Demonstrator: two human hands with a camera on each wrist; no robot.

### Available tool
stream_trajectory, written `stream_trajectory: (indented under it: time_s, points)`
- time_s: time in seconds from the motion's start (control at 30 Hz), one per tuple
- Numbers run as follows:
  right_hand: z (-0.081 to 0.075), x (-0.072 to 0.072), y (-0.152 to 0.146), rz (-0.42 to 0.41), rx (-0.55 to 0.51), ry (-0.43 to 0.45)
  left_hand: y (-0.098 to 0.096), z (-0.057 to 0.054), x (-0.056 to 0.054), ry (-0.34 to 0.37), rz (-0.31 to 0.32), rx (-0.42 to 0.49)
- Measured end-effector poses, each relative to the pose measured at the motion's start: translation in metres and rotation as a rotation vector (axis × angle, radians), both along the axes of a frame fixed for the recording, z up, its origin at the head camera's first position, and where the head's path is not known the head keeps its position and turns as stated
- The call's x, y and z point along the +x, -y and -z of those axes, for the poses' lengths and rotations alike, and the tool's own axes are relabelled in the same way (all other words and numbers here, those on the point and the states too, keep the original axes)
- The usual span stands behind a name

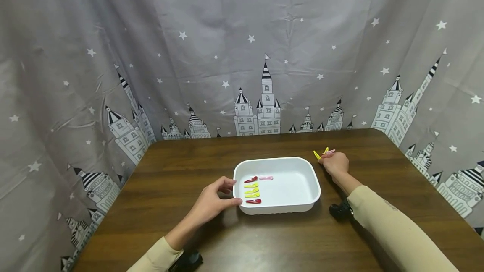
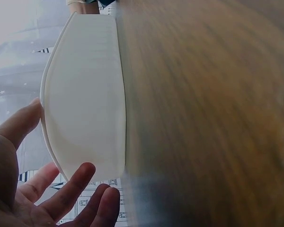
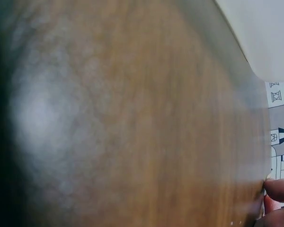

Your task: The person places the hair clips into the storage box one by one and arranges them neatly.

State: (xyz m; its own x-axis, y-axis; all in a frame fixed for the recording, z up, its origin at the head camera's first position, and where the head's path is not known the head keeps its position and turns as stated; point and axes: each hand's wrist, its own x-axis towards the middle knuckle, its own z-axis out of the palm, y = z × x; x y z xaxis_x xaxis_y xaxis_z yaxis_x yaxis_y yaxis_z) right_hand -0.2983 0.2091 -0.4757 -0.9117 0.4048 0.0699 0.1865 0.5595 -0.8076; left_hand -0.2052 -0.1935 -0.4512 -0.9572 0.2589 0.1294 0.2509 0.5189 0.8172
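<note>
A white rectangular tray point(image 1: 281, 211) stands on the wooden table. Inside, along its left part, lie red hair clips point(image 1: 253, 201), several yellow hair clips point(image 1: 252, 194) and one pink hair clip point(image 1: 266, 178). My left hand point(image 1: 216, 196) grips the tray's left end, thumb on the rim and fingers along the outer wall. Right of the tray, my right hand point(image 1: 335, 165) has curled fingers among more clips: a yellow clip point(image 1: 316, 155) at the fingertips and a pink clip point(image 1: 330, 152) beside the knuckles. The right wrist view catches only a few fingers point(image 3: 280, 190), with something reddish between them.
The brown wooden table point(image 1: 170, 167) reaches back to a grey curtain point(image 1: 211, 32) printed with castles and stars. Beside the right sleeve sits a black wrist device point(image 1: 340, 211), and another black device point(image 1: 187, 260) is under the left wrist.
</note>
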Motion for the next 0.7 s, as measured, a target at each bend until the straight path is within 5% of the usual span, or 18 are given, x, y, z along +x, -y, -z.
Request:
stream_trajectory:
  time_s: [0.7]
  points:
    - [-0.0032, -0.0005, 0.003, 0.012, 0.059, 0.02, 0.0003, -0.0029, 0.0019, -0.015, -0.008, -0.021]
